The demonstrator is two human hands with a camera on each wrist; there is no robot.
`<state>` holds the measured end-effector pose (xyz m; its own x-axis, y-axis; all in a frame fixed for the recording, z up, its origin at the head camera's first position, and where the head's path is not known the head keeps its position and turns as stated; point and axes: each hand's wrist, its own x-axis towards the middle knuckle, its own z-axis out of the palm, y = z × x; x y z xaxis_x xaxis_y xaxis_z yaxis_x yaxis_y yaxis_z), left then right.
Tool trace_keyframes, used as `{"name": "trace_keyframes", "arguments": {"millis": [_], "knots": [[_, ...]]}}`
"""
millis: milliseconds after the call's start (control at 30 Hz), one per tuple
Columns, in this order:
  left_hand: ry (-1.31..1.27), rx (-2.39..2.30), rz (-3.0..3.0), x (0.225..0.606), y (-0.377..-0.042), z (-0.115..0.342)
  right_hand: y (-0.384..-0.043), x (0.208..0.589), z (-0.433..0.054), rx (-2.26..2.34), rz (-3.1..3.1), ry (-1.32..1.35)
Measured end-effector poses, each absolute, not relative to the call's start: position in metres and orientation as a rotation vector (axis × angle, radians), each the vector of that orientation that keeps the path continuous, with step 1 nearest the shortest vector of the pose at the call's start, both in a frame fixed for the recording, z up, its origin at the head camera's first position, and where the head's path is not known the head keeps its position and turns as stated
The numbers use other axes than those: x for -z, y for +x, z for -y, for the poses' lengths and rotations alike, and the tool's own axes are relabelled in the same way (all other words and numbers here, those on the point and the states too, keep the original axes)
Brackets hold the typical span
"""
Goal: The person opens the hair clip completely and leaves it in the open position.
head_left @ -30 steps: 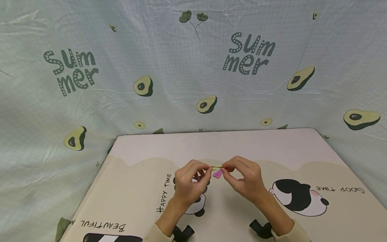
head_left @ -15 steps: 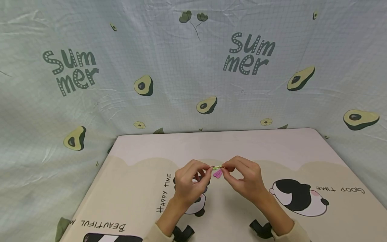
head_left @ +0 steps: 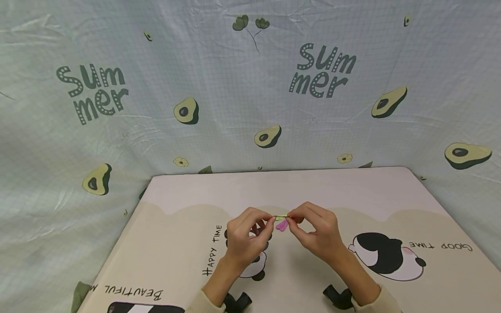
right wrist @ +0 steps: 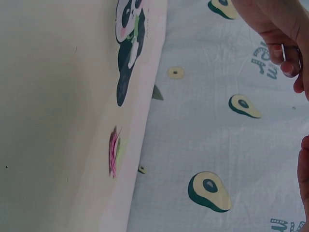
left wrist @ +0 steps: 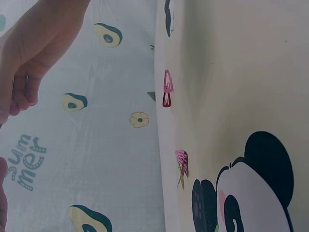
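Apparently, you're at a fine manipulation step: your left hand (head_left: 247, 237) and right hand (head_left: 318, 228) each pinch one end of a thin strip (head_left: 280, 216), too small to identify, which spans the gap between them above the tabletop (head_left: 313, 187). A pink bunch of hair clips (head_left: 282, 225) lies beyond, a red clip (left wrist: 166, 100) apart from it. Next probably calls for small, even finger movements.
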<state>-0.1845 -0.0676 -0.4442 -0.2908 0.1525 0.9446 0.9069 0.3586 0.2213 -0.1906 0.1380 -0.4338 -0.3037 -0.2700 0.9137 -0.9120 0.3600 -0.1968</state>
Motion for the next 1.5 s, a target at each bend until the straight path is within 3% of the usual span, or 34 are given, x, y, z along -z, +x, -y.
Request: {"name": "trace_keyframes", "arguments": {"millis": [1500], "knots": [[-0.94, 1.04, 1.682, 0.4476, -0.1843, 0.0658, -0.19, 0.4374, -0.1372, -0.976, 1.796, 1.027]]}}
